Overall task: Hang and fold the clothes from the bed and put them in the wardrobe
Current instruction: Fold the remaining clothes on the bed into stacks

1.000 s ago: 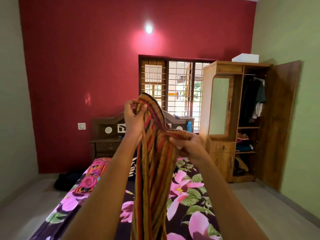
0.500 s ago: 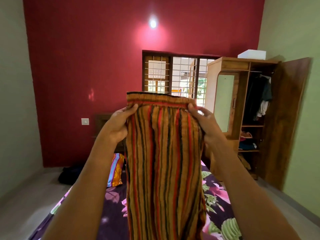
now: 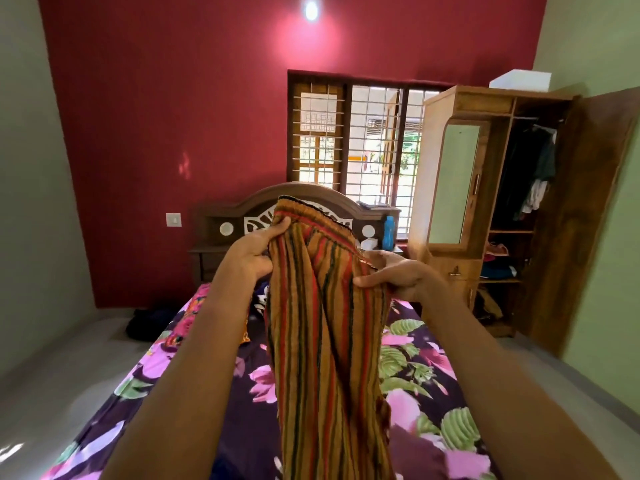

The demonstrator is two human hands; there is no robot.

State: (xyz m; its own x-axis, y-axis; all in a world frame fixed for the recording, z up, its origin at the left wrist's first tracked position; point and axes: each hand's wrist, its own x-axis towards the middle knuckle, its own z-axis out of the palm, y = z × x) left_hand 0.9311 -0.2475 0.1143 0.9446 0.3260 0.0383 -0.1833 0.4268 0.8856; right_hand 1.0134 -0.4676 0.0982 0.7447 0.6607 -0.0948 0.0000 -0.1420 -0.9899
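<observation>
A bed with a dark purple sheet printed with pink flowers and green leaves [image 3: 433, 375] fills the lower middle of the room. At the head of the bed stands a dark wooden arched headboard with white cut-out panels [image 3: 239, 211]. Behind it are a deep red wall [image 3: 173, 98] and a wood-framed window with a metal grille [image 3: 363, 140]. A round lamp [image 3: 311, 10] glows high on that wall, and a white switch plate [image 3: 173, 220] sits left of the headboard. A blue plastic bottle [image 3: 389, 232] stands on the headboard's right ledge.

To the right of the bed's head is a brown wooden wardrobe with a mirrored panel [image 3: 460, 202]. Its right-hand door [image 3: 588, 220] is swung open. Dark clothes hang from its rail [image 3: 533, 174], folded clothes lie on its shelves [image 3: 497, 268], and a white box [image 3: 519, 79] rests on top. Beyond the wardrobe the side wall is pale green [image 3: 606, 271]. The floor around the bed is grey [image 3: 52, 393]. On it, left of the bed's head, lies a dark bundle [image 3: 149, 322]. A bright patterned cloth [image 3: 194, 317] lies on the bed's left head corner.

Above the bed, both arms hold up an orange-brown garment with red and dark vertical stripes [image 3: 322, 323]. It hangs down over the sheet. The left hand [image 3: 254, 252] grips its gathered top edge. The right hand [image 3: 394, 275] pinches the fabric lower on the other side, thumb pressed on the front.
</observation>
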